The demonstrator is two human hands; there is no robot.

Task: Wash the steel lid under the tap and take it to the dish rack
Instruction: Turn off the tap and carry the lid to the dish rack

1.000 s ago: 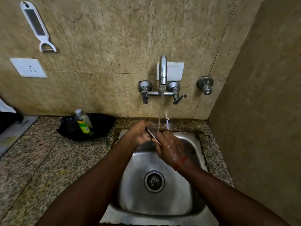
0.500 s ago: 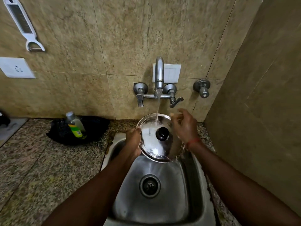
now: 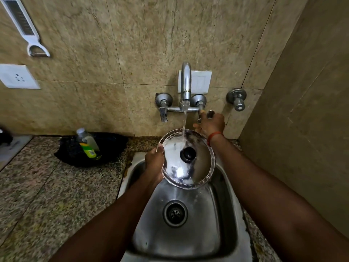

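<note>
One steel lid [image 3: 198, 167], knob side up, tilted, held over the back edge of the sink [image 3: 213, 224], directly under the tap [image 3: 186, 80]. Water falls on its upper face near the far rim, and the face shows wet streaks.

Left hand [image 3: 154, 163]: clamped on the lid's left rim, thumb on top, carrying the lid alone.

Right hand [image 3: 212, 123]: off the lid, raised to the tap lever [image 3: 210, 113] on the right side, fingers curled about it.

Hands: apart, one on each item.

Progress, as judged: rinsing of the top face is under way and looks close to its end, since the free hand is at the lever, probably to shut the flow. The underside cannot be seen, so its state is unknown. Left to do: stop the water, shake off the lid and carry it to the dish rack, which is not in view.

Worktop [image 3: 47, 195], back edge left of the sink: one green-labelled bottle [image 3: 87, 143] lying on a black cloth [image 3: 111, 146].
</note>
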